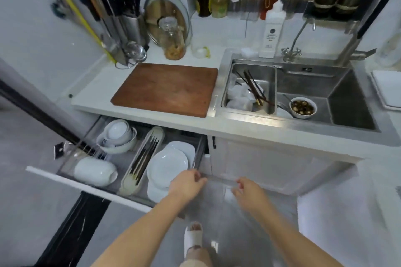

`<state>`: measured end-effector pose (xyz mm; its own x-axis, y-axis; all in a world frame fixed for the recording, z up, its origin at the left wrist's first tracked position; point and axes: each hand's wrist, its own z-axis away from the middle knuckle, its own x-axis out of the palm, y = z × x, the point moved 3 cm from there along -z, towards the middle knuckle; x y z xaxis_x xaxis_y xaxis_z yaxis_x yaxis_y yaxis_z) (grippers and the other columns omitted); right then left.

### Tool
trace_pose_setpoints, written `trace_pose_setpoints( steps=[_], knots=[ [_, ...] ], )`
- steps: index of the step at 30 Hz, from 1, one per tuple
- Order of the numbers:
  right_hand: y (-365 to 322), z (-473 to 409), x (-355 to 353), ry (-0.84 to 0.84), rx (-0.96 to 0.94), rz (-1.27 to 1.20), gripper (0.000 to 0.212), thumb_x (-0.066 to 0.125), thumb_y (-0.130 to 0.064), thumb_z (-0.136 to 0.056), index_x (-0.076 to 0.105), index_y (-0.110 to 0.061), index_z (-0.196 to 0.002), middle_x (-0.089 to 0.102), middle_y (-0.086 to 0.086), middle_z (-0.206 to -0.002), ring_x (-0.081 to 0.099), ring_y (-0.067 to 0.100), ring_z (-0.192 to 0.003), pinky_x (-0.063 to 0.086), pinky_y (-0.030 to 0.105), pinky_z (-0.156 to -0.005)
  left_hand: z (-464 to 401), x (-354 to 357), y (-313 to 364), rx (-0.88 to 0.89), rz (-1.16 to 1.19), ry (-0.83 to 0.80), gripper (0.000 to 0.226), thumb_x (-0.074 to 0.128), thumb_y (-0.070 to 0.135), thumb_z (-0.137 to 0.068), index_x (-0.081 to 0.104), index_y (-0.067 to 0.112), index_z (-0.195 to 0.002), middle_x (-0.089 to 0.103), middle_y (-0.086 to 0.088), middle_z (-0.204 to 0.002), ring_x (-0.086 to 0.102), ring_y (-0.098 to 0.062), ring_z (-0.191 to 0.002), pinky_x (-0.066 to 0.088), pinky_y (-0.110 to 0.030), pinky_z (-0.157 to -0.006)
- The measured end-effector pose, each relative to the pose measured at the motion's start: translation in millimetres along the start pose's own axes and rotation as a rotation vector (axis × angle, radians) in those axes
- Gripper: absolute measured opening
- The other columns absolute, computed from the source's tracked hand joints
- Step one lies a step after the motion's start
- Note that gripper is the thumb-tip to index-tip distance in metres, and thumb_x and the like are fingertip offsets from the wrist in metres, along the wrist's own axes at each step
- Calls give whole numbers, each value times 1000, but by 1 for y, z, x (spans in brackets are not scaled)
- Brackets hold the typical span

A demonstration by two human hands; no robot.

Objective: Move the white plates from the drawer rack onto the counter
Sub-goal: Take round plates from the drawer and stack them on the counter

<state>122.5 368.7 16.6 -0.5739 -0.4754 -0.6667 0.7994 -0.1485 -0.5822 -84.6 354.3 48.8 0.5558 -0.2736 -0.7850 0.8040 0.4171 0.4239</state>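
A stack of white plates lies in the right compartment of the open drawer rack, below the white counter. My left hand is at the near right corner of the drawer, just in front of the plates. My right hand is further right, in front of the cabinet door. Between them both hands pinch the top edge of a see-through sheet that hangs down toward the floor. Neither hand touches the plates.
White bowls and an overturned bowl fill the drawer's left side, with a chopstick tray in the middle. A wooden cutting board covers much of the counter. The sink with dishes is on the right. My slippered foot is below.
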Motion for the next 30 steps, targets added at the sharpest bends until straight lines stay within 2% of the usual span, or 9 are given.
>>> trace_pose_setpoints(
  steps=[3,8,12,15,18,22,25,28,30],
  knots=[
    [-35,-11,17,-35,-67,60,39,53,-31,-91,55,-16,-127,62,7,-124,58,22,-114,43,26,-90,0,-21,-43,-82,54,29,34,51,49,-87,61,23,-107,66,4,-98,62,-19,-92,46,-29,-75],
    [-84,-39,54,-66,-88,112,37,51,-30,-92,54,-13,-125,62,7,-122,57,22,-112,43,27,-87,-21,-49,-108,-173,58,23,38,50,48,-88,57,24,-116,66,2,-110,61,-20,-101,50,-34,-86],
    [-118,-64,89,-87,-41,86,37,48,-33,-94,51,-17,-127,61,2,-126,57,20,-116,43,28,-89,-52,-64,-153,-196,54,-30,38,48,46,-89,57,23,-117,66,2,-113,61,-19,-102,50,-32,-83],
    [-138,-84,113,-83,-9,80,30,47,-34,-95,56,-17,-118,66,3,-114,61,21,-102,48,31,-83,-82,-70,-180,-198,61,-96,36,48,44,-90,57,22,-118,65,1,-114,61,-20,-101,51,-33,-83],
    [-156,-108,135,-90,33,79,33,49,-33,-94,54,-16,-123,64,4,-108,60,21,-99,43,29,-75,-113,-71,-204,-205,63,-157,33,47,40,-92,59,20,-115,67,-3,-113,62,-24,-101,52,-38,-87],
    [-163,-142,153,-76,174,45,42,49,-29,-95,46,-15,-134,62,9,-121,58,24,-110,45,32,-88,-150,-59,-231,-247,108,-216,34,47,38,-93,55,22,-121,67,-4,-115,62,-24,-103,52,-40,-89],
    [-162,-165,164,-56,234,47,38,49,-25,-94,48,-11,-129,63,11,-115,59,28,-106,49,37,-88,-174,-47,-245,-294,158,-201,39,48,32,-93,47,17,-129,66,-5,-117,63,-25,-104,52,-38,-86],
    [-159,-184,175,-68,273,23,46,48,-22,-94,41,-13,-139,57,12,-130,54,29,-118,47,35,-95,-192,-33,-255,-366,200,-201,47,49,30,-93,39,16,-136,63,-8,-121,62,-26,-105,48,-37,-81],
    [-156,-194,182,-76,285,39,52,47,-23,-95,34,-13,-144,51,12,-139,49,29,-125,44,35,-99,-200,-22,-259,-372,207,-223,53,49,27,-94,31,15,-142,59,-11,-127,59,-29,-111,49,-39,-88]
  ],
)
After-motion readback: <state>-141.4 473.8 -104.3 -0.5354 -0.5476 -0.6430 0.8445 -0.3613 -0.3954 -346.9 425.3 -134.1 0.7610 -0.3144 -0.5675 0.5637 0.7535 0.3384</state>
